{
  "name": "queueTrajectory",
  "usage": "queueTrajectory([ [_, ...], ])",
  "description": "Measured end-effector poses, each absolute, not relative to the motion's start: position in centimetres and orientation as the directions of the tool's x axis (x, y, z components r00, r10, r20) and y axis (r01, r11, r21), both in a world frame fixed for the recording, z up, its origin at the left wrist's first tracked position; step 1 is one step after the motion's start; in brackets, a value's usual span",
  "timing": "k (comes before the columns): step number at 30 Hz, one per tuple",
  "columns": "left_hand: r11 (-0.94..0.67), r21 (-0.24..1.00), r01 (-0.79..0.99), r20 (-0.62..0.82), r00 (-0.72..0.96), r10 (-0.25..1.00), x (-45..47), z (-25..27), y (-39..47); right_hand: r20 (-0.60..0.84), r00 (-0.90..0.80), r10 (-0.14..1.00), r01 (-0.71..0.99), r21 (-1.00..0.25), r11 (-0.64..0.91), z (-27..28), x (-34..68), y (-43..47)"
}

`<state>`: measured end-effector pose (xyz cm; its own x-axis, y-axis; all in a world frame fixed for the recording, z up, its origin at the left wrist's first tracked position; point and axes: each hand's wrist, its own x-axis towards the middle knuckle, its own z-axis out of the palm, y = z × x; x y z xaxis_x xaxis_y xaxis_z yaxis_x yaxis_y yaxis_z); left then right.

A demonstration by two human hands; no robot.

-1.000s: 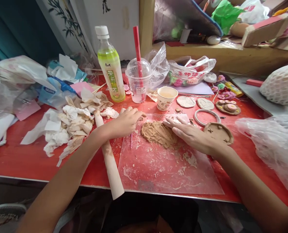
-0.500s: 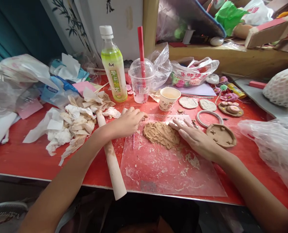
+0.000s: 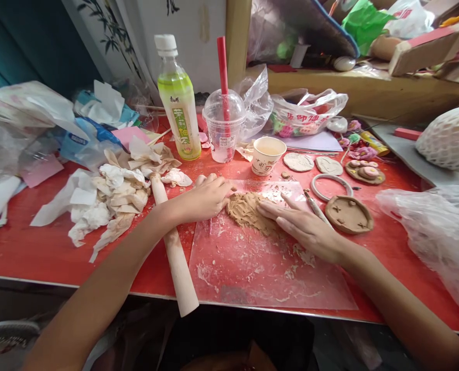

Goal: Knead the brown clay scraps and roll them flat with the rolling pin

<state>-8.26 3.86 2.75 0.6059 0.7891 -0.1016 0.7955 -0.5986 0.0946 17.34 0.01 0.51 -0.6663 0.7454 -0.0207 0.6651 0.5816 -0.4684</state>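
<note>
A flattened, lumpy slab of brown clay (image 3: 245, 208) lies on a clear plastic sheet (image 3: 252, 278) smeared with clay bits. My right hand (image 3: 307, 229) lies with fingers stretched out over the slab's right part, fingertips touching it. At the slab's left edge is my left hand (image 3: 208, 197), its fingers loosely bent towards the clay and nothing visible in them; its palm and thumb are hidden. Under my left forearm a pale rolling pin (image 3: 179, 270) lies slanted, its near end past the table edge. A slim clay tool (image 3: 315, 207) shows beyond my right hand.
Behind the sheet stand a paper cup (image 3: 267, 157), a lidded plastic cup (image 3: 224, 136) and a green-labelled bottle (image 3: 178, 111). Crumpled tissues (image 3: 113, 198) lie left. At right are a round clay dish (image 3: 349, 214), a ring (image 3: 330, 176) and a plastic bag (image 3: 426, 226).
My right hand has slid left, further over the clay, and more of the slim tool beside it is uncovered. My left hand stays at the slab's left edge.
</note>
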Motion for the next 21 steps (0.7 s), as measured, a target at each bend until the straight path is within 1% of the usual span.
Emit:
queueTrajectory([
  [2, -0.586, 0.125, 0.801, -0.111, 0.598, 0.794, -8.2, 2.8, 3.8, 0.005, -0.710, 0.705, 0.605, -0.508, 0.613, 0.6, 17.1, -0.1],
  [3, -0.579, 0.134, 0.804, -0.108, 0.593, 0.798, -8.2, 2.8, 3.8, 0.011, -0.704, 0.710, 0.602, -0.522, 0.605, 0.6, 17.1, -0.2],
  [6, -0.581, 0.122, 0.805, -0.070, 0.591, 0.804, -8.6, 2.5, 4.0, 0.025, -0.619, 0.785, 0.637, -0.568, 0.521, 0.7, 17.6, -0.3],
  [9, -0.607, 0.051, 0.793, -0.013, 0.608, 0.794, -9.1, 2.0, 4.4, 0.084, -0.518, 0.852, 0.648, -0.611, 0.454, 0.7, 17.6, -0.1],
  [11, -0.612, -0.010, 0.791, 0.011, 0.612, 0.791, -9.4, 1.8, 4.5, 0.092, -0.507, 0.857, 0.671, -0.583, 0.459, 0.7, 16.9, 0.4],
  [14, -0.599, -0.055, 0.798, 0.007, 0.601, 0.799, -9.4, 1.9, 4.4, 0.051, -0.592, 0.804, 0.694, -0.475, 0.541, 0.8, 15.0, 1.8],
  [16, -0.592, -0.034, 0.805, -0.003, 0.592, 0.806, -9.2, 2.1, 4.3, 0.052, -0.626, 0.778, 0.688, -0.432, 0.583, 0.7, 13.7, 2.8],
  [21, -0.597, 0.018, 0.802, -0.007, 0.597, 0.802, -9.0, 2.4, 4.0, 0.094, -0.636, 0.766, 0.675, -0.414, 0.611, 0.3, 12.6, 3.8],
])
